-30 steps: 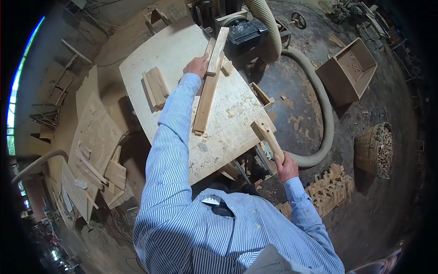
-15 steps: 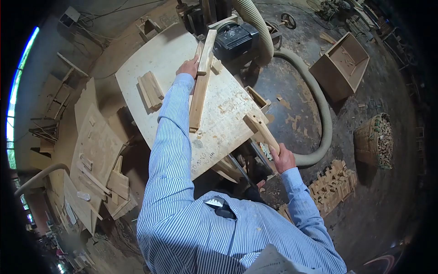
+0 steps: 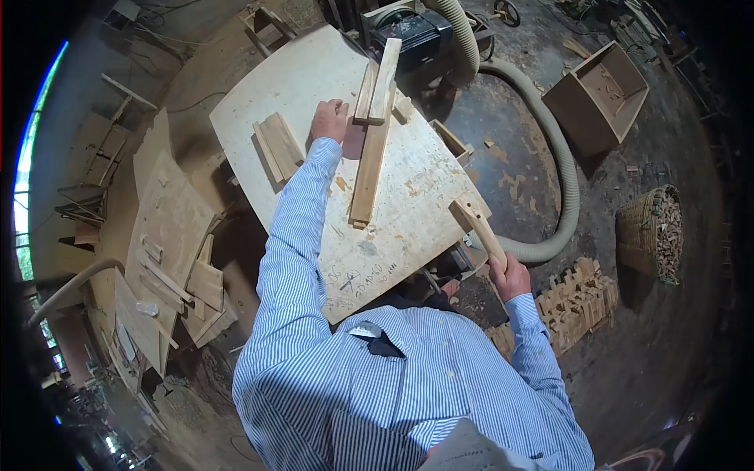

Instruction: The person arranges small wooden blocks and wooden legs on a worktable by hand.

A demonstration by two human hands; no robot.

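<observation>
The left hand point(image 3: 330, 119) rests on the big wood table point(image 3: 259, 86), far out at the end of a long reach. Its fingers are bent a little and loose, and it holds nothing. Just to its right lie the short sticks point(image 3: 381, 82), which sit across the top end of the long stick point(image 3: 369, 169). The hand is very close to the short sticks, but I cannot tell if a finger touches them. The long stick lies flat on the table and runs from beside the hand back toward the person. On the other side of the left hand, close by, is a small stack of flat wood bits point(image 3: 276, 145).

The right hand point(image 3: 512, 275) is low, by the near right corner of the table. It is closed tight around the bottom end of a thick wood piece point(image 3: 479, 228). The top end of that piece points up at the table edge. This hand is well apart from the sticks and from the left hand.

Past the table sits a dark machine point(image 3: 408, 31) with a fat hose point(image 3: 561, 165) that bends across the floor. A wood box point(image 3: 597, 94), a basket point(image 3: 640, 235) full of wood bits, and a pile of little blocks point(image 3: 573, 310) are on the floor to the right.
</observation>
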